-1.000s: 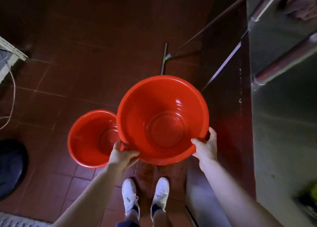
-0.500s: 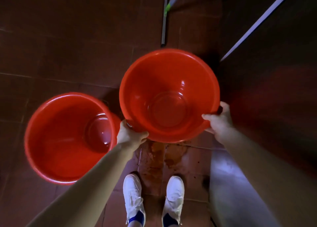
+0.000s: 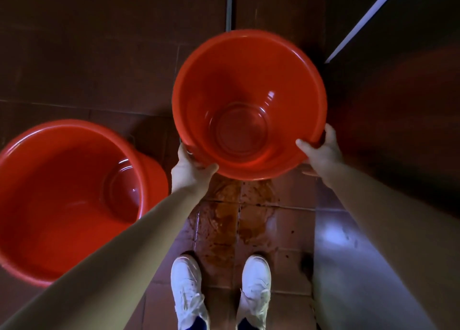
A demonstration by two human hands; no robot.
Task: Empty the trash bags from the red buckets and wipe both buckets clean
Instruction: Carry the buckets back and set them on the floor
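In the head view, you are holding a glossy red bucket (image 3: 224, 75) over the stained tile floor (image 3: 224, 220), its ringed bottom showing. Your left hand (image 3: 191, 170) and right hand (image 3: 321, 153) are gripping the near rim, with thumbs hooked inside and fingers curled underneath. A second red bucket (image 3: 49, 180) is standing on the floor to your left.

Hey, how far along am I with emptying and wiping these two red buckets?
Done: no trash bag shows in either one; the held bucket and the other bucket are bare inside. In hand: the left hand and right hand grip the held bucket's rim. Left: no cloth is in view, so wiping can't be confirmed, and a brown stain marks the floor tiles beneath.
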